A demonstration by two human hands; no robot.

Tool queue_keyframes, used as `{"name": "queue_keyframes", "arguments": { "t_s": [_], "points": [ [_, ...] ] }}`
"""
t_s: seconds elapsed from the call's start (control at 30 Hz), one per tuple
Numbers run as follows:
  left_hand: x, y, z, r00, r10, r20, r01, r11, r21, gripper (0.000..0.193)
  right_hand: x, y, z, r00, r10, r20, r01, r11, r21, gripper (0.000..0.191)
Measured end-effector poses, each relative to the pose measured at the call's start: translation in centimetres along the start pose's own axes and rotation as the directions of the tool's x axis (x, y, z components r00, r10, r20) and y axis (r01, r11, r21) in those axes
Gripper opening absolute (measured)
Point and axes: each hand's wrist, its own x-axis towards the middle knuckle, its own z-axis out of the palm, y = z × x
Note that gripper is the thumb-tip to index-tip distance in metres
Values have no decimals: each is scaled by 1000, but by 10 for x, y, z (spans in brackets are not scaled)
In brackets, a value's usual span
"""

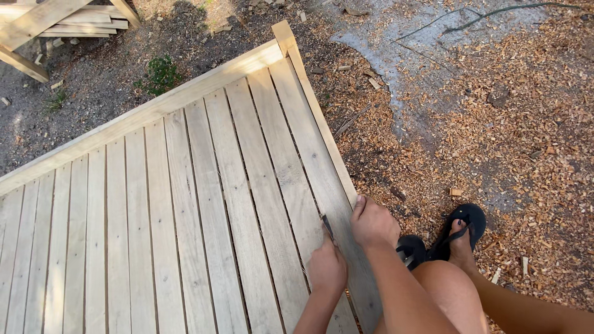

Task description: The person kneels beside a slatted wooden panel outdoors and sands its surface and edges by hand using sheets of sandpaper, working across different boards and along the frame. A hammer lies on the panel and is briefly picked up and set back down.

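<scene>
A pale slatted wooden panel [185, 185] lies flat, framed by rails along its far and right edges. My left hand [327, 267] is closed around a thin dark tool [326, 226] whose tip rests on a slat near the right rail. My right hand [373, 221] presses down on the right rail [322, 124] just beside it, fingers curled and thumb stretched along the edge. What kind of tool it is cannot be told.
My bare knee [447, 291] and feet in black sandals [461, 229] are right of the panel. Wood chips [526, 124] cover the ground there. Stacked timber [68, 21] lies far left, near a small green plant [162, 73]. A thin cable [489, 12] runs across the far right.
</scene>
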Motion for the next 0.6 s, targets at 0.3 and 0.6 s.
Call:
{"name": "queue_keyframes", "arguments": {
  "t_s": [0.3, 0.6],
  "points": [
    [77, 9, -5, 994, 13, -113, -9, 999, 32, 67, 2, 0, 2, 1000, 1, 6, -1, 1000, -5, 53],
    [23, 4, -4, 1000, -16, -19, 15, 999, -35, 62, 1, 1, 4, 1000, -14, -10, 14, 1000, 23, 51]
  ]
}}
